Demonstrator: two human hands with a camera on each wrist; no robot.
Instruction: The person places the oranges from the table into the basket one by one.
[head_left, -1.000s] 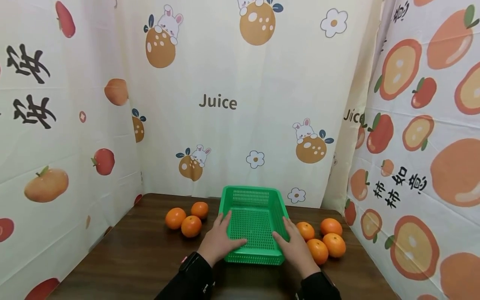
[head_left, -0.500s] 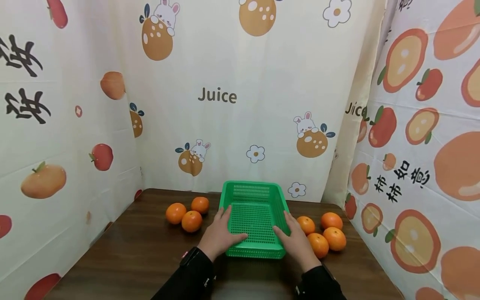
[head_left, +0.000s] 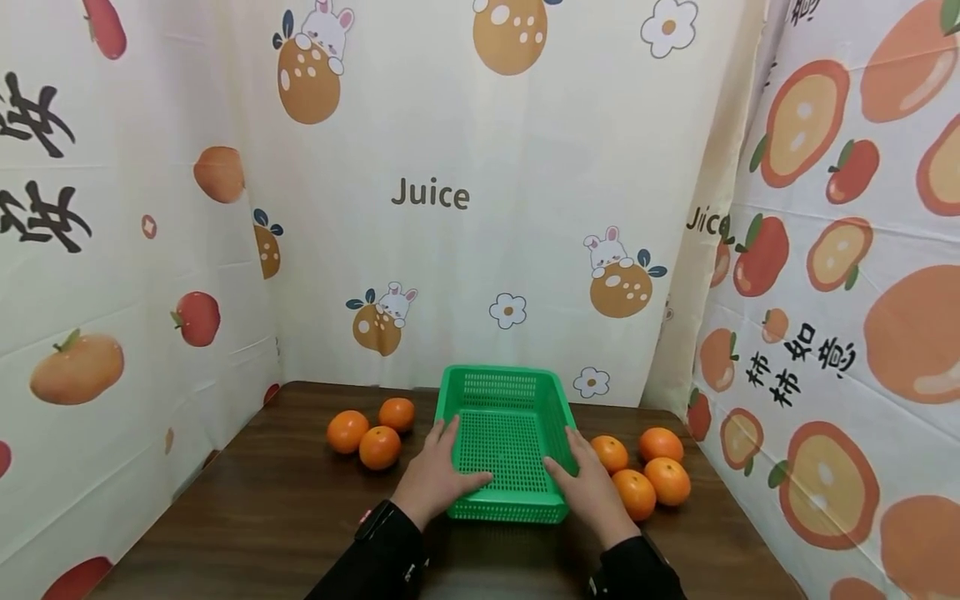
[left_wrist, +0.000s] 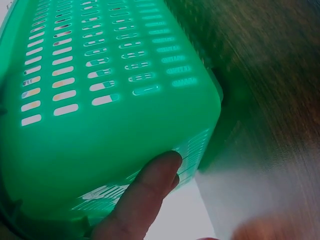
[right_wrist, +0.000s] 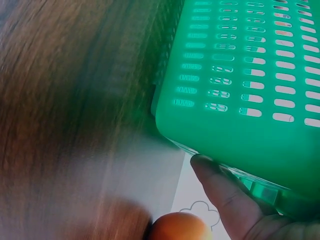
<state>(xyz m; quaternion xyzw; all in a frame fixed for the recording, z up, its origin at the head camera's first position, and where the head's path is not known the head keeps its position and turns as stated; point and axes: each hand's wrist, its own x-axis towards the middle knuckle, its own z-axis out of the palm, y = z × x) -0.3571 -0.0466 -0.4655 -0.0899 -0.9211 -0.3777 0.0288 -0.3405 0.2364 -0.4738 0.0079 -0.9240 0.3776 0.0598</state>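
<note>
A green plastic basket [head_left: 510, 510] with slotted walls stands on the dark wooden table, holding nothing. My left hand [head_left: 433, 482] grips its near left corner, thumb over the inside and fingers along the outer left wall. On the near right corner, my right hand [head_left: 594, 493] holds it in the same way. The left wrist view shows fingers [left_wrist: 150, 187] against the side of the basket [left_wrist: 100, 135]. From the right wrist, fingers [right_wrist: 225, 195] touch the other side wall, and both thumbs are hidden in the wrist views.
Three oranges [head_left: 379, 448] sit left of the basket. Several more oranges [head_left: 634, 494] lie to its right, close to my right hand; one orange [right_wrist: 181, 229] shows in the right wrist view. Printed curtains [head_left: 450, 250] enclose the table [head_left: 262, 517] at the back and sides.
The head view has tilted and shifted slightly. Both hands keep the same place on the basket, and the basket and oranges have not visibly moved on the table.
</note>
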